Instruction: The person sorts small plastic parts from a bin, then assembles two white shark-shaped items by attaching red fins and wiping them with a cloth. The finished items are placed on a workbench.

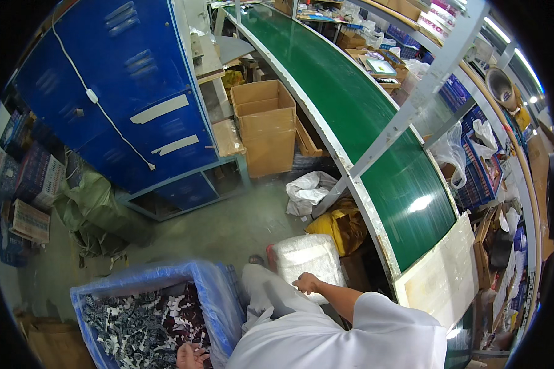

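Observation:
My left hand (192, 357) is over the near right part of a blue-lined bin (212, 286), its fingers loosely bent and apart. Small black, grey and white plastic pieces (135, 320) fill the bin, with dark reddish ones on the right side. I see nothing held in that hand. My right hand (306, 283) is closed at the left part of a white wrapped bundle (314, 255), beside my knee. What its fingers hold, if anything, is too small to make out.
A green conveyor belt (351, 111) curves along the right, with a pale board (440, 270) at its near end. A blue metal cabinet (117, 80), a cardboard box (264, 132), a yellow bag (341, 224) and green sacks (98, 209) stand around. A grey post (406, 117) slants across the belt.

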Available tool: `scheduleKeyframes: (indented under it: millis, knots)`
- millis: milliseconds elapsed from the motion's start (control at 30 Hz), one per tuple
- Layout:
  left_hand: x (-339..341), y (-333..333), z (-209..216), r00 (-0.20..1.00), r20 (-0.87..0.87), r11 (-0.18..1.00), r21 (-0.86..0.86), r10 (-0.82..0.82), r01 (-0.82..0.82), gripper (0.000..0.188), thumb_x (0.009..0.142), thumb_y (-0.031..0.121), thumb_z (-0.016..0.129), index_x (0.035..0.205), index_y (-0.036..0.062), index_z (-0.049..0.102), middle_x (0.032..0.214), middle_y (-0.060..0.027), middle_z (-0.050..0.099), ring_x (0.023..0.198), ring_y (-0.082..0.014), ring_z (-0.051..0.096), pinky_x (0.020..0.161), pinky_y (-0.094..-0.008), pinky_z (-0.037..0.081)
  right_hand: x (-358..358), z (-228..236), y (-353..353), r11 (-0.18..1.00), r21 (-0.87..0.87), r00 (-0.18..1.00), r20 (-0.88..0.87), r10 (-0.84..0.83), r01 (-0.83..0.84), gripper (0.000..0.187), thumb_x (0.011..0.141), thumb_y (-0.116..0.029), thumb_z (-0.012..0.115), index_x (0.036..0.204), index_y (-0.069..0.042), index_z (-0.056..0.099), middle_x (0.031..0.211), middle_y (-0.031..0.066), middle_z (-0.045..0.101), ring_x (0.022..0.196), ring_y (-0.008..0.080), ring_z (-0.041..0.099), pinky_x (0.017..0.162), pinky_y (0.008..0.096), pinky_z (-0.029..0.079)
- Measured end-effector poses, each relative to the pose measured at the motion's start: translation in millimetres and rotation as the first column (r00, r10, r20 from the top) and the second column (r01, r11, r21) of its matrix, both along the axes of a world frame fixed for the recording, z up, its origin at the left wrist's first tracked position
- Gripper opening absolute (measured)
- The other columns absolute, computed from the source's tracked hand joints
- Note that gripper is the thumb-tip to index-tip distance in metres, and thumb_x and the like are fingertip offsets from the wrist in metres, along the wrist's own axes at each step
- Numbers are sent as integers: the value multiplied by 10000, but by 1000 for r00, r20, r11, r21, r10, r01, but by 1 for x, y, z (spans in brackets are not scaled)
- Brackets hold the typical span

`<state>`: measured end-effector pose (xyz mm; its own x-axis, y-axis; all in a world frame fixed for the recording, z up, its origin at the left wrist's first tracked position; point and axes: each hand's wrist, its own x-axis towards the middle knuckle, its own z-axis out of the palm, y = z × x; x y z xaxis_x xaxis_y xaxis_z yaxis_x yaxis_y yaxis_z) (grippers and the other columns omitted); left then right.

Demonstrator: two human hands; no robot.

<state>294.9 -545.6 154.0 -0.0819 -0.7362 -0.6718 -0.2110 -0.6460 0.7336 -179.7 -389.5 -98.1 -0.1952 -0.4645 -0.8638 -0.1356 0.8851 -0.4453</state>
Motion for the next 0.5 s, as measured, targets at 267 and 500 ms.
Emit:
scheduleKeyframes:
  millis: [267, 500]
  knots:
    - [-95, -89, -22, 916, 358, 981, -136, 180, -139, 265, 1042, 226, 632, 1225, 36, 606, 933, -94, 668, 691, -164, 622, 567, -309, 546, -40, -44, -45, 997, 74, 1000, -15, 28, -27, 260, 952, -219, 571, 989, 1, 704, 822, 125, 719, 615, 214, 687, 489, 371, 555]
    - [-143, -193, -66, 828, 441, 938, -138, 345, -317, 845, 1015, 484, 640, 1608, 18, 259, 1395, -219, 553, 1170, -377, 599, 846, -519, 552, -108, -7, -148, 960, -34, 959, 75, -273, 276, 171, 926, -171, 584, 962, -46, 695, 838, 110, 714, 638, 211, 699, 484, 354, 553]
